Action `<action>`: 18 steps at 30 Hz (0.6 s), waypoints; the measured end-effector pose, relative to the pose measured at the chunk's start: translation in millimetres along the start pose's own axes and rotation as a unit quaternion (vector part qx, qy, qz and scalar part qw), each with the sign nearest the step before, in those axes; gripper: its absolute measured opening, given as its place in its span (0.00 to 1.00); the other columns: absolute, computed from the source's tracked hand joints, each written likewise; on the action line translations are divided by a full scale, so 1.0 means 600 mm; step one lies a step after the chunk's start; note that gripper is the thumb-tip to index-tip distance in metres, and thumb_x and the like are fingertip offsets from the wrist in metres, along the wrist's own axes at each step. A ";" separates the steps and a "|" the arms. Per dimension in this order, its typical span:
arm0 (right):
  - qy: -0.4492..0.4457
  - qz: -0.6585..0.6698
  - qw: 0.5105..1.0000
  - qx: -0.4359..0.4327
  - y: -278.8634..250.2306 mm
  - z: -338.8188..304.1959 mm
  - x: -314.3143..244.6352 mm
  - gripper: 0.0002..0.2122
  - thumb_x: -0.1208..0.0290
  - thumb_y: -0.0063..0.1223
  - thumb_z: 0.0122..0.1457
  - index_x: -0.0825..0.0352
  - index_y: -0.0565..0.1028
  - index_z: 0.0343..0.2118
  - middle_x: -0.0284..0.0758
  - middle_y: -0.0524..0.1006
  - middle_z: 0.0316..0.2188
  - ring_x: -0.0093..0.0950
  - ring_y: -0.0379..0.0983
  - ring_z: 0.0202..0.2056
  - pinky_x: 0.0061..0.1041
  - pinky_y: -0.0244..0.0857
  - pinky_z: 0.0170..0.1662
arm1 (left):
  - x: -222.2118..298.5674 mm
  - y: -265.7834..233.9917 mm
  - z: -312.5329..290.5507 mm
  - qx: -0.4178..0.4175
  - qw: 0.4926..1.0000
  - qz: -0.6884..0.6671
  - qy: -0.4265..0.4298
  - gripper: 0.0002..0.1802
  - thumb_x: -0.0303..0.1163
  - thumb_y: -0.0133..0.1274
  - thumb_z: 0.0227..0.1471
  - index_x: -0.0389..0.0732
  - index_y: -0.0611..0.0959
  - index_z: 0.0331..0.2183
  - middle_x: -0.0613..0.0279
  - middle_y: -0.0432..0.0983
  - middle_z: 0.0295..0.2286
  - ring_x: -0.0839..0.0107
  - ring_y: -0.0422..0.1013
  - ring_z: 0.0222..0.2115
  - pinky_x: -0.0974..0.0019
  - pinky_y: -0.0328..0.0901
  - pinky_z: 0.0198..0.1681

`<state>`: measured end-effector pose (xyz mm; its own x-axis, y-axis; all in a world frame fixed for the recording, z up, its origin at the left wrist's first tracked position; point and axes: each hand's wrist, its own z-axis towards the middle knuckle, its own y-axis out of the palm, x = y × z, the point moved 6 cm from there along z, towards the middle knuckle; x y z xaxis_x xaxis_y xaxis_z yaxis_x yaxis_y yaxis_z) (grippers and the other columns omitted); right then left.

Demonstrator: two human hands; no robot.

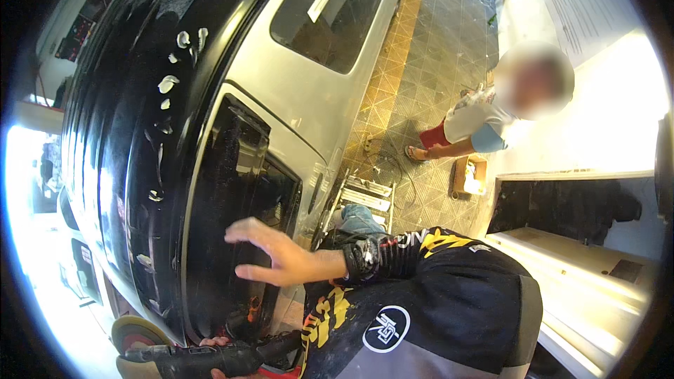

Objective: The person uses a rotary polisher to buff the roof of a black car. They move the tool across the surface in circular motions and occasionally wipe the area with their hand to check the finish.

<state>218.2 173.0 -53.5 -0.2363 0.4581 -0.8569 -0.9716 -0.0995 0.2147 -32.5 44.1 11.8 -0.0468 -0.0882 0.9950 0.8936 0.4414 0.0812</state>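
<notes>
In the lower left my left hand (215, 352) is wrapped round the dark body of a power polisher (200, 361). The round pad (137, 330) at its end sits beside the edge of a vehicle's glossy black roof (119, 112). Fingers apart and pointing left, my right hand (274, 254) is over the dark glass (232, 161) by the vehicle's silver body (298, 102). Nothing is in that hand; whether it touches the surface I cannot tell. White blobs of paste (168, 84) form a line along the roof.
A metal stepladder (365, 200) stands below me beside the vehicle. Another person (477, 119) is to the right, near a cardboard box (469, 174) and a cable (401, 179) on the tiled floor (442, 35). A pale ledge (569, 260) runs along the right side.
</notes>
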 end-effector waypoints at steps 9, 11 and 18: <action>-0.044 -0.087 0.995 -0.028 -0.078 -0.011 -0.038 0.20 0.67 0.63 0.60 0.69 0.73 0.53 0.45 0.73 0.52 0.43 0.71 0.55 0.36 0.66 0.58 | 0.020 0.042 -0.040 -0.019 1.000 -0.014 -0.002 0.51 0.53 0.65 0.41 0.39 0.63 0.60 0.55 0.69 0.42 0.63 0.70 0.41 0.59 0.68 0.50; -0.033 -0.100 0.994 0.011 -0.102 -0.020 -0.041 0.19 0.64 0.63 0.61 0.70 0.74 0.50 0.43 0.74 0.48 0.39 0.74 0.50 0.34 0.68 0.55 | 0.017 0.024 -0.037 -0.051 0.999 -0.008 -0.001 0.50 0.53 0.64 0.41 0.39 0.64 0.60 0.55 0.69 0.42 0.63 0.70 0.41 0.59 0.68 0.49; 0.033 -0.059 0.998 -0.010 -0.073 -0.066 -0.031 0.18 0.66 0.65 0.61 0.71 0.75 0.50 0.43 0.75 0.50 0.37 0.73 0.53 0.33 0.66 0.57 | 0.008 -0.013 -0.052 -0.087 0.996 -0.026 0.006 0.47 0.53 0.64 0.42 0.37 0.66 0.56 0.54 0.70 0.40 0.62 0.71 0.40 0.59 0.70 0.46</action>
<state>264.6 133.7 -65.6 -0.1205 0.4089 -0.9046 -0.9925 -0.0669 0.1020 -26.0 12.5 13.8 -0.0898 -0.1186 0.9889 0.9540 0.2749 0.1196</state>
